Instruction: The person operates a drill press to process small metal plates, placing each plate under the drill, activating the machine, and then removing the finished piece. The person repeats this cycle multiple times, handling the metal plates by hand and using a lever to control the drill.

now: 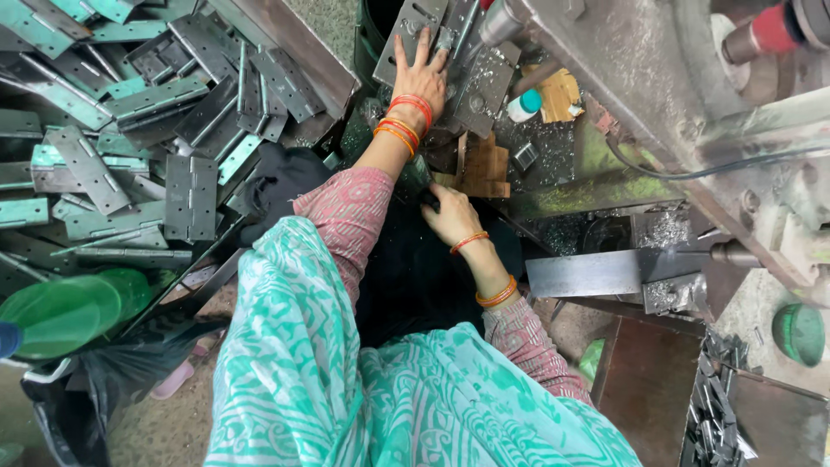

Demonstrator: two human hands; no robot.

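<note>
Left hand [421, 79]: stretched far, palm down, fingers spread flat on a grey hinge plate [411, 39] lying on the machine bed. Pressing, not clamped; no fingers seen wrapped under the plate. Plate's long axis runs near-to-far, tilted slightly right, more or less in line with the forearm. It extends from under the palm toward the far edge of view.

Right hand [450, 216]: nearer the body, low in a dark gap beside stacked wooden blocks [484, 169]. Fingers curled toward something small and dark; whether they close on anything, cannot tell.

Left hand is the one on the plate; right hand sits well apart from it, on the near side.

Around: second perforated plate [484, 91] just right of the left hand, a small white bottle with a teal cap [524, 105] beyond it. Metal swarf scattered on the bed. Far left, a big heap of finished hinges [138, 130], grey and green-tinted. Near left, a green plastic lid [60, 311]. Right, a steel bar [596, 272] of the machine and a box of small dark parts [718, 398].
</note>
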